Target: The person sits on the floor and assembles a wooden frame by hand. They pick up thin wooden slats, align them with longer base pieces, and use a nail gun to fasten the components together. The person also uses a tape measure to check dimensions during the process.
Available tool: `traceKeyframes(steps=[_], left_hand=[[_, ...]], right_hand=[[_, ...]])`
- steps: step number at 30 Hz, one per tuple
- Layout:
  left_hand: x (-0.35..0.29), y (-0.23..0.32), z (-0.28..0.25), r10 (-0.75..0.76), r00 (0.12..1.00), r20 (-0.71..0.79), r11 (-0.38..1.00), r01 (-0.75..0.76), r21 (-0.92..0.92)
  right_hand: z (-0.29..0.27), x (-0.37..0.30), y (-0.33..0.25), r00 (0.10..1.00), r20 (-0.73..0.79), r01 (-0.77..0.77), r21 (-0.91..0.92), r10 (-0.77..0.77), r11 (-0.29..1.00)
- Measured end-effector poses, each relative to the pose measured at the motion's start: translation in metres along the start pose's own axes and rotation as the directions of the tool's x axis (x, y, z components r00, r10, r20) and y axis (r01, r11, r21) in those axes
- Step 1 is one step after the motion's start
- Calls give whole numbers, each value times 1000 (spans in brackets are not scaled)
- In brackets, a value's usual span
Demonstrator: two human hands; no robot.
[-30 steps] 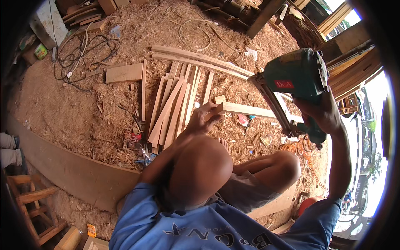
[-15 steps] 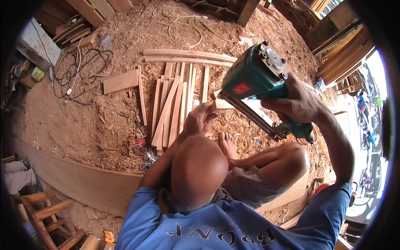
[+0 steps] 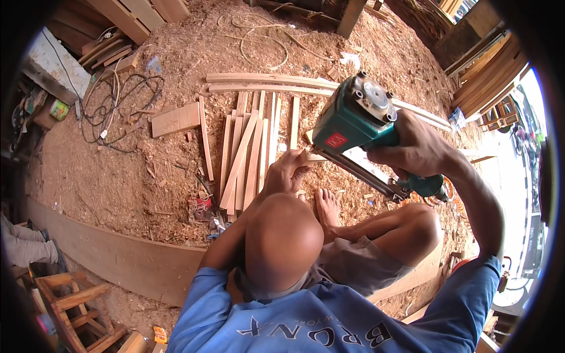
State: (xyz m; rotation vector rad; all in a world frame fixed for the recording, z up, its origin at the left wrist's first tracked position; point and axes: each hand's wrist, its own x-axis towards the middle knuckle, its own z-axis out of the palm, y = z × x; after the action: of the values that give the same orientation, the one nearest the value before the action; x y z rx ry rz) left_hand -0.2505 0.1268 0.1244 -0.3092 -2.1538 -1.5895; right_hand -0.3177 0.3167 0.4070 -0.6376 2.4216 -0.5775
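A green pneumatic nail gun [image 3: 348, 120] with a dark magazine is gripped in my right hand [image 3: 419, 144], fingers wrapped round its handle. Its nose points down at a short piece of pale wood [image 3: 316, 157], which it partly covers; whether the two touch I cannot tell. Pinched at its left end, that wood is in my left hand [image 3: 286, 172], just beyond my raised knee. To the left of this hand lies a loose pile of narrow wooden strips [image 3: 241, 159].
Wood shavings [image 3: 118, 182] cover the ground. Two long strips [image 3: 265, 82] lie beyond the pile, near a flat board [image 3: 176, 120]. Tangled cables [image 3: 112, 109] sit at left. A long plank [image 3: 118, 247] runs by my legs, with a wooden frame [image 3: 79, 303] at lower left.
The nail gun has come down and slightly left, its nose closer to the wood in my left hand. The whole view has shifted a little.
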Motion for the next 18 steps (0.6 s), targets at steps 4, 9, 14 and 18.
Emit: traceKeyframes(steps=[4, 9, 14, 18], left_hand=[[-1, -1, 1, 8, 1000, 3, 1000, -8, 14], [-2, -2, 1, -30, 999, 32, 1000, 30, 3], [-3, -3, 1, -19, 1000, 25, 1000, 19, 7], [-3, -6, -2, 59, 996, 63, 998, -60, 19]], right_hand=[[0, 0, -2, 999, -33, -47, -110, 44, 993], [-3, -2, -6, 994, 26, -100, -82, 102, 992], [-3, -2, -13, 987, 34, -154, -141, 160, 978], [-3, -4, -20, 995, -11, -95, -119, 95, 988]])
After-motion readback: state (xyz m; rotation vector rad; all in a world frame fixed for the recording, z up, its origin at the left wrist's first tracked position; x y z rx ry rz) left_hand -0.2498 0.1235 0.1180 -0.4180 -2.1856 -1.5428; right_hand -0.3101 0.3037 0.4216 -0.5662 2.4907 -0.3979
